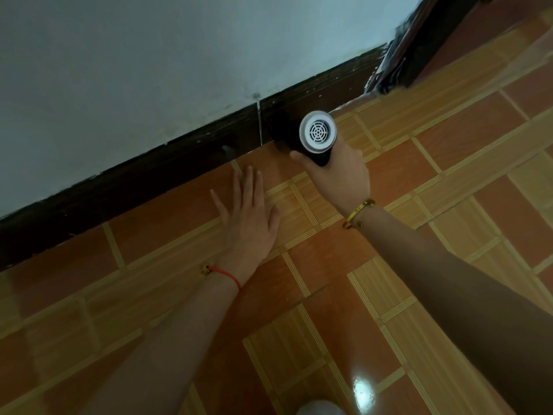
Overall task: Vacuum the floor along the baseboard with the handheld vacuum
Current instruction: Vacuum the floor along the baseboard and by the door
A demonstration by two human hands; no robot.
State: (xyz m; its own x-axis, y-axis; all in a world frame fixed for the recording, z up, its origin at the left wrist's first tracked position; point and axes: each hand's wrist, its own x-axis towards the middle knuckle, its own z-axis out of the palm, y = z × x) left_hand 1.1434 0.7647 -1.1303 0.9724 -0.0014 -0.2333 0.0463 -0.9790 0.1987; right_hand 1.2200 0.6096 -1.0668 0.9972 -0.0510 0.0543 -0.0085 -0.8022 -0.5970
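At the baseboard's foot: the handheld vacuum sits low against the dark baseboard, just right of the pale vertical joint in that board, above the tiled floor.
Vacuum's long axis: it runs from the white grilled rear cap, which faces the camera, down and away into the corner where baseboard meets floor; seen almost end-on, so the body looks short.
Vacuum's heading: the nozzle end points at the baseboard's bottom edge; the nozzle itself is lost in black against the dark board, so I cannot tell whether it touches.
Right hand: fingers clenched around the vacuum's black body just behind the cap, thumb laid along the side nearer the joint; a yellow bracelet on the wrist.
Left hand: released, palm flat on the floor near the baseboard, left of the joint, fingers spread and pointing toward the board; a red cord on the wrist.
Doing the step well, as I judge it: keep the nozzle low in the seam, hold the axis tilted toward the board, and travel slowly parallel to the baseboard so the edge strip is not skipped.
Support: the flat left hand looks like a brace; shifting it along the baseboard with the vacuum should keep the reach steady.
Further along the baseboard: a dark door frame closes the run on the side beyond the vacuum.
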